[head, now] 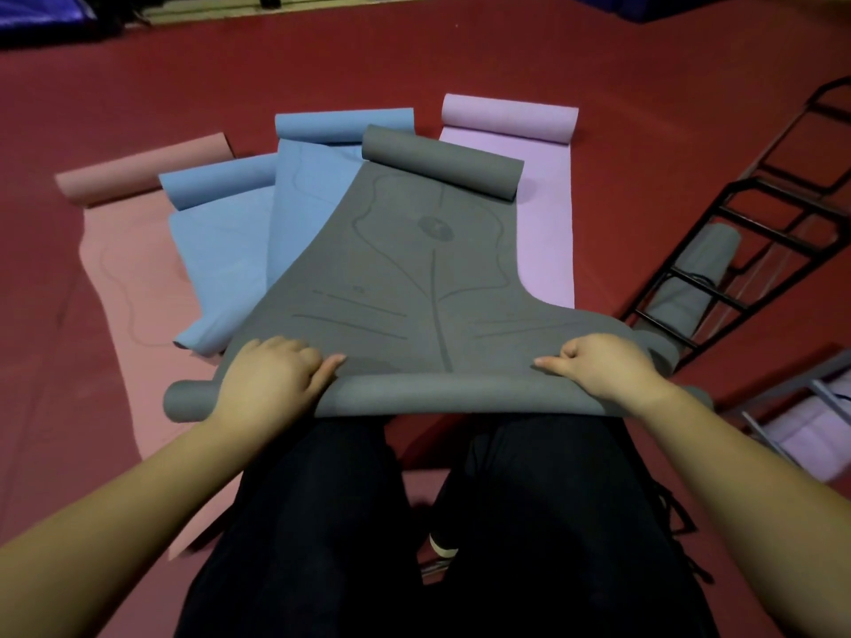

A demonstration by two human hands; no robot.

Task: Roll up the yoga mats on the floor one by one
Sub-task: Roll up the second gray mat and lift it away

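Note:
A grey yoga mat [391, 269] with a printed line pattern lies on top of the others, its far end curled and its near end rolled into a thin tube in front of my knees. My left hand [271, 375] grips the left part of that roll, fingers curled over it. My right hand [598, 366] grips the right part the same way. Under it lie two blue mats [221, 260], a pink mat [133, 287] at the left and a lilac mat [543, 232] at the right, each flat with its far end curled.
A black metal rack [755, 250] stands at the right on the red floor [368, 57], with a rolled grey mat [690, 278] in it. Another frame with a lilac mat [815, 425] sits at the lower right. Dark blue padding [46, 16] lines the far left.

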